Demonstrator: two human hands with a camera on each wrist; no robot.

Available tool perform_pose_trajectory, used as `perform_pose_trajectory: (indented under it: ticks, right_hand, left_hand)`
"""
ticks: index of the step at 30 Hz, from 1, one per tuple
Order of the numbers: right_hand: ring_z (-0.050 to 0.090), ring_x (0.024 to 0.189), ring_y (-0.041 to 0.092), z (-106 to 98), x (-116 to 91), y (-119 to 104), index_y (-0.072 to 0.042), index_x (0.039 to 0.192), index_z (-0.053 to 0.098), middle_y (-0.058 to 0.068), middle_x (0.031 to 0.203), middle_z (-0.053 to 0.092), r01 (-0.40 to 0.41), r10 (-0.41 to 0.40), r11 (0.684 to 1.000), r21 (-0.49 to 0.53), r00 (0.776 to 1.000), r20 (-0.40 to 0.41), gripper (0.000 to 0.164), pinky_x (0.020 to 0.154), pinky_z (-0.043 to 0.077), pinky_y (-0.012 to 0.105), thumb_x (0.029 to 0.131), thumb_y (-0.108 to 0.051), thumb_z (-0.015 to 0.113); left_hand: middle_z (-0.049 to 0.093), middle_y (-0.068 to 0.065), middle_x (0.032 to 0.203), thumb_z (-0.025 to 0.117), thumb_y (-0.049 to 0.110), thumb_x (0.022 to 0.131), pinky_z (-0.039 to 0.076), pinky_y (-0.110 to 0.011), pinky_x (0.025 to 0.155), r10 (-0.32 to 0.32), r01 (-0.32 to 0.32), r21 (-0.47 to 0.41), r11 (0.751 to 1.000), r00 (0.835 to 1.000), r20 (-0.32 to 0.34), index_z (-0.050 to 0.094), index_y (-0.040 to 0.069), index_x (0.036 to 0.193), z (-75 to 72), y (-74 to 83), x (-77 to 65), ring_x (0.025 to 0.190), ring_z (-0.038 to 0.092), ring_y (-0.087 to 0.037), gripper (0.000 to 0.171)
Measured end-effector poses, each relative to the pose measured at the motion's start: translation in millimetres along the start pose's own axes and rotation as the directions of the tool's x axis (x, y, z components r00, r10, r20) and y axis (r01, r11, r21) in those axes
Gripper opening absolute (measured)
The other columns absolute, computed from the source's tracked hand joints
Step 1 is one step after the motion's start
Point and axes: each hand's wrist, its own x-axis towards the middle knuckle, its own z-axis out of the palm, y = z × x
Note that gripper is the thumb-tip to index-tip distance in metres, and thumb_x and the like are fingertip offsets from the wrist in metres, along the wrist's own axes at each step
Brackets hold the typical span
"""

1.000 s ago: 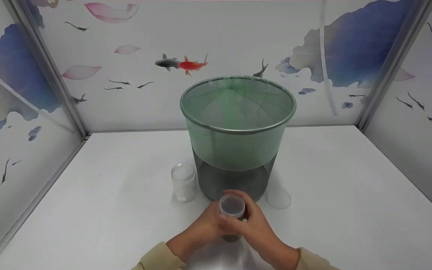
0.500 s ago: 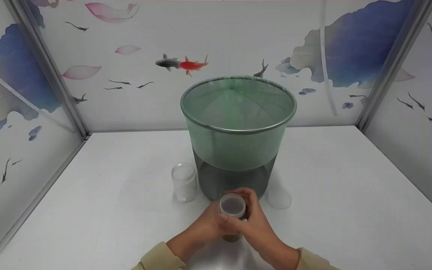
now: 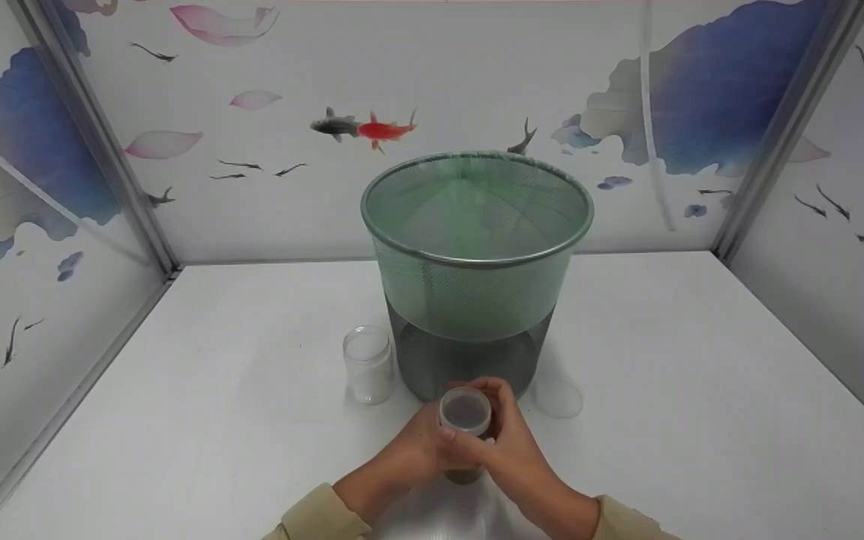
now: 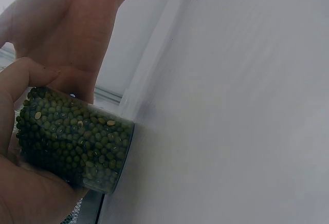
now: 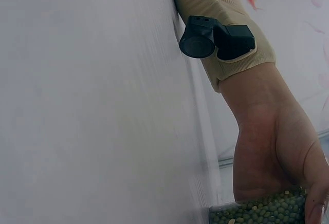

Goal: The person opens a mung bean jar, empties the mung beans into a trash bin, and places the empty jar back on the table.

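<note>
Between my two hands, in front of the mesh bin, a clear jar of green mung beans (image 4: 77,139) stands upright with its base on the table. Its round, cloudy top (image 3: 465,409) faces up in the head view; whether this is a lid or an open mouth is hard to tell. My left hand (image 3: 415,450) grips the jar from the left, its fingers mostly hidden. From the right, my right hand (image 3: 511,446) holds the upper part, with the thumb across the front and fingers bent behind. Beans also show at the bottom of the right wrist view.
A mesh bin (image 3: 469,300), green above and grey below, stands just beyond my hands. Left of it is a clear jar (image 3: 368,367) with no beans visible inside. A faint clear round piece (image 3: 559,397) lies to its right. Printed panels enclose the white table (image 3: 702,390).
Since a second ago, the fingers of my right hand have shifted slightly behind the jar's top. The jar and my left hand stay in place.
</note>
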Motion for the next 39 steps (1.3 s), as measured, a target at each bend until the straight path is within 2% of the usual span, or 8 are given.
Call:
perform_pose_trajectory:
  ticks: [9,13,16,21,29,34,39]
  right_hand:
    - [0.046,0.13,0.02,-0.2,0.4,0.2,-0.009,0.132,0.038,0.009,0.145,0.047,0.003,-0.003,1.0,-0.012,1.0,0.004,0.062,0.105,0.035,0.04,0.087,-0.026,0.076]
    - [0.047,0.129,0.02,-0.8,0.6,0.2,-0.009,0.136,0.041,0.004,0.143,0.049,0.003,-0.002,0.999,-0.037,1.0,0.008,0.064,0.105,0.035,0.041,0.086,-0.027,0.077]
    - [0.049,0.127,0.02,-1.2,0.9,0.5,-0.011,0.137,0.045,0.002,0.14,0.051,0.012,-0.012,0.998,-0.057,1.0,0.011,0.062,0.104,0.037,0.041,0.086,-0.027,0.077]
    - [0.052,0.122,0.022,-2.1,1.0,1.7,-0.017,0.136,0.051,0.005,0.137,0.053,0.022,-0.02,0.998,-0.061,0.999,0.025,0.056,0.1,0.04,0.041,0.087,-0.026,0.076]
    - [0.051,0.123,0.022,-2.8,1.8,2.1,-0.023,0.137,0.052,0.002,0.138,0.052,0.021,-0.019,0.999,-0.05,0.999,0.042,0.054,0.101,0.04,0.042,0.088,-0.026,0.074]
    - [0.05,0.125,0.021,-2.4,1.2,1.9,-0.028,0.14,0.047,0.0,0.14,0.051,0.018,-0.016,0.998,-0.064,1.0,0.027,0.061,0.102,0.038,0.042,0.086,-0.028,0.076]
    - [0.049,0.125,0.021,-2.0,1.1,2.0,-0.023,0.141,0.038,0.002,0.142,0.05,0.02,-0.019,0.999,-0.051,1.0,0.003,0.07,0.103,0.036,0.042,0.084,-0.027,0.078]
  left_hand:
    - [0.063,0.007,0.111,0.082,0.011,0.071,0.046,-0.026,0.089,-0.018,0.019,0.022,1.0,1.0,-0.011,0.059,0.015,0.124,0.3,1.4,0.5,0.099,0.057,-0.009,0.058]
    - [0.064,0.007,0.11,0.081,0.015,0.073,0.047,-0.028,0.087,-0.037,0.037,-0.033,0.999,0.999,0.002,0.06,0.017,0.122,-0.3,0.7,-1.7,0.097,0.058,-0.011,0.053]
    - [0.065,0.006,0.112,0.081,0.016,0.074,0.047,-0.029,0.087,-0.042,0.042,-0.073,0.996,0.999,0.009,0.061,0.018,0.123,-0.6,-0.1,-3.1,0.098,0.058,-0.012,0.053]
    - [0.065,0.006,0.112,0.082,0.015,0.073,0.047,-0.028,0.088,-0.035,0.035,-0.073,0.997,0.999,0.004,0.061,0.017,0.122,-0.4,-0.7,-2.8,0.099,0.059,-0.012,0.053]
    - [0.065,0.006,0.111,0.082,0.014,0.073,0.047,-0.027,0.088,-0.034,0.034,-0.057,0.998,0.999,-0.003,0.062,0.015,0.121,-0.6,-0.5,-2.4,0.099,0.059,-0.012,0.052]
    - [0.064,0.006,0.114,0.082,0.013,0.073,0.046,-0.028,0.091,-0.028,0.028,-0.074,0.997,1.0,-0.001,0.06,0.015,0.124,-0.6,-0.8,-2.8,0.102,0.058,-0.012,0.056]
    - [0.063,0.005,0.117,0.082,0.013,0.074,0.046,-0.03,0.092,-0.036,0.038,-0.118,0.992,0.999,0.015,0.058,0.018,0.128,-0.9,-0.2,-3.3,0.105,0.058,-0.014,0.059]
